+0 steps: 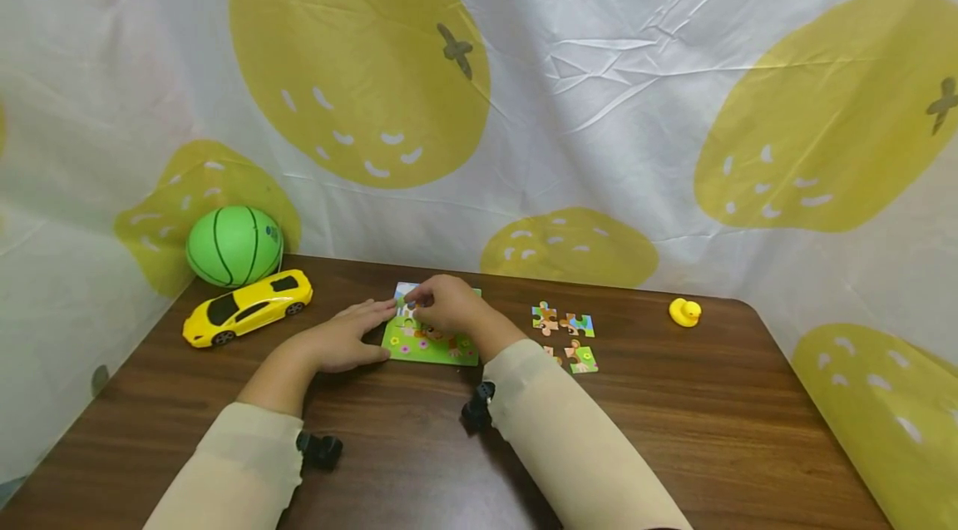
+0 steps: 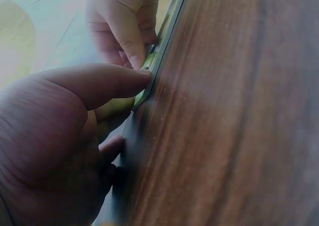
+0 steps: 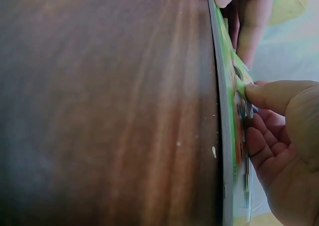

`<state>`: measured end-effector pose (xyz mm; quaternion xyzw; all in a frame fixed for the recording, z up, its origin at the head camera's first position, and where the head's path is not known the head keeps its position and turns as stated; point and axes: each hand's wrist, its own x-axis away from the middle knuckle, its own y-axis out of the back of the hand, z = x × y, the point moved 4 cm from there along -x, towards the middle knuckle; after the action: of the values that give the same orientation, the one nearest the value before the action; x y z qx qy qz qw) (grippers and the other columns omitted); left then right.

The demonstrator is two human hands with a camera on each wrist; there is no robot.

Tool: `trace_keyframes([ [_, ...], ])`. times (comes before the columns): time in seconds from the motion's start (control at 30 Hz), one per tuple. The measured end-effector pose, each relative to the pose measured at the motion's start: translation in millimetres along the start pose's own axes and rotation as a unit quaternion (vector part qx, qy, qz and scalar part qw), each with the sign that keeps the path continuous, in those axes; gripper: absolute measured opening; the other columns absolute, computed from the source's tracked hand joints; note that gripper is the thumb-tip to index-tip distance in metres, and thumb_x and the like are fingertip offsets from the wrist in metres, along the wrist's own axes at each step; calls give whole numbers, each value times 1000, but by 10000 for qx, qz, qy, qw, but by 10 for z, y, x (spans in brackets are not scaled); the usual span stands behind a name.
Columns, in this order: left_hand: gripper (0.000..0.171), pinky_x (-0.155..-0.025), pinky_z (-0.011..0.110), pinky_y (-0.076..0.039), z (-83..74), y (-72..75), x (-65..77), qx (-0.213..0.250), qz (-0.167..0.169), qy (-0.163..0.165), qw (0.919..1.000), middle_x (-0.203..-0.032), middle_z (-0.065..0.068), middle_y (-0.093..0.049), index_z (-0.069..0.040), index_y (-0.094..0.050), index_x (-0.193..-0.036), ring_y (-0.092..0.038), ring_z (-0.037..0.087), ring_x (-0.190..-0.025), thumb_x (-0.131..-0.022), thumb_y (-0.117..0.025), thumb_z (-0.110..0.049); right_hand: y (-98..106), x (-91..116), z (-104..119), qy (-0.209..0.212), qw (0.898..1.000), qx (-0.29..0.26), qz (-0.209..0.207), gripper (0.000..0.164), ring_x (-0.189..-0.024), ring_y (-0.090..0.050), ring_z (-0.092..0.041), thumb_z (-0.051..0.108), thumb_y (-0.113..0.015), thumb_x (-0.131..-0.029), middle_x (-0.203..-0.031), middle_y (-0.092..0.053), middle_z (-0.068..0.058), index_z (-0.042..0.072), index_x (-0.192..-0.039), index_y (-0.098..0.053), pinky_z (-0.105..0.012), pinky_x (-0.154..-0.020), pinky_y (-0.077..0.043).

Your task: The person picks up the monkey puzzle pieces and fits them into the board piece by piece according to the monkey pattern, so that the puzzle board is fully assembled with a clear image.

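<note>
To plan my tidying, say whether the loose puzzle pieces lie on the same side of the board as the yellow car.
No; in the head view, the loose pieces lie right of the board, the yellow car left.

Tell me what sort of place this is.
Probably an indoor play or activity corner, though the wider room is out of view: a yellow-patterned cloth hangs behind a wooden table, on which a jigsaw board lies.

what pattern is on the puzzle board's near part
Puzzle board: flowery green, best seen in the head view.

Smooth puzzle board (image 1: 430, 353), wood-grained tabletop (image 1: 404, 438), glossy plastic car (image 1: 253, 308)
</note>
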<state>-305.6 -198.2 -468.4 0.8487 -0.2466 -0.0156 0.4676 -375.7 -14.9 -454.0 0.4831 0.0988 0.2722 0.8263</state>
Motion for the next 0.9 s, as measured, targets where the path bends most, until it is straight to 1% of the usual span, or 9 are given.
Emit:
trace_keyframes([
  [0.07, 82, -132, 73, -12, 1, 1, 4, 2, 7, 8, 10000, -180, 12, -24, -10, -35, -168, -10, 48, -167, -101, -69, -42, -5, -5, -7, 12, 10000, -28, 39, 30, -85, -58, -12, 24, -71, -103, -104, -69, 3, 22, -132, -78, -25, -73, -51],
  [0.17, 82, -132, 72, -12, 5, 2, 5, 1, 16, 30, 10000, -180, 11, -24, -11, -34, -169, -9, 47, -168, -101, -68, -42, -12, -11, -19, 32, 9999, -47, 89, 29, -84, -58, -12, 24, -70, -104, -107, -67, 3, 24, -132, -78, -25, -72, -51],
  [0.23, 82, -132, 73, -12, 4, 2, 6, -9, 13, 24, 10000, -180, 11, -24, -11, -34, -169, -9, 48, -167, -101, -68, -42, -18, -13, -28, 31, 9999, -47, 116, 28, -87, -58, -12, 24, -71, -104, -111, -67, 3, 24, -132, -78, -26, -76, -52],
  [0.33, 82, -132, 73, -12, 6, 0, 5, -12, 7, 5, 10000, -180, 12, -24, -10, -34, -169, -10, 48, -167, -101, -68, -42, -21, -8, -34, -20, 9998, -73, 163, 27, -94, -59, -12, 25, -71, -105, -116, -67, 3, 24, -130, -78, -29, -85, -54],
  [0.43, 83, -132, 73, -12, 5, 1, 7, -25, 1, -7, 10000, -180, 13, -24, -10, -34, -168, -10, 48, -167, -101, -68, -43, -20, -5, -33, -69, 9997, -96, 209, 26, -99, -59, -12, 25, -71, -105, -118, -67, 3, 24, -129, -79, -32, -92, -54],
  [0.57, 82, -132, 72, -13, -5, 4, 5, -17, 4, -4, 10000, -180, 12, -24, -10, -34, -168, -10, 48, -167, -101, -68, -42, -21, -14, -32, -73, 9997, -57, 221, 27, -100, -60, -13, 26, -71, -105, -118, -67, 4, 26, -130, -79, -34, -95, -54],
  [0.77, 82, -132, 72, -13, 7, 0, -9, -5, -15, -38, 10000, -180, 12, -25, -9, -35, -168, -11, 48, -167, -101, -68, -42, -24, -27, -29, -84, 9996, -15, 287, 28, -107, -61, -13, 27, -71, -104, -121, -67, 5, 26, -131, -79, -37, -105, -54],
  [0.9, 82, -131, 73, -13, 17, -7, -11, 6, -18, -43, 10000, -180, 12, -25, -9, -35, -168, -11, 49, -167, -101, -69, -42, -20, -21, -20, -75, 9994, 40, 335, 28, -108, -62, -14, 27, -71, -105, -122, -67, 4, 25, -132, -78, -38, -106, -54],
])
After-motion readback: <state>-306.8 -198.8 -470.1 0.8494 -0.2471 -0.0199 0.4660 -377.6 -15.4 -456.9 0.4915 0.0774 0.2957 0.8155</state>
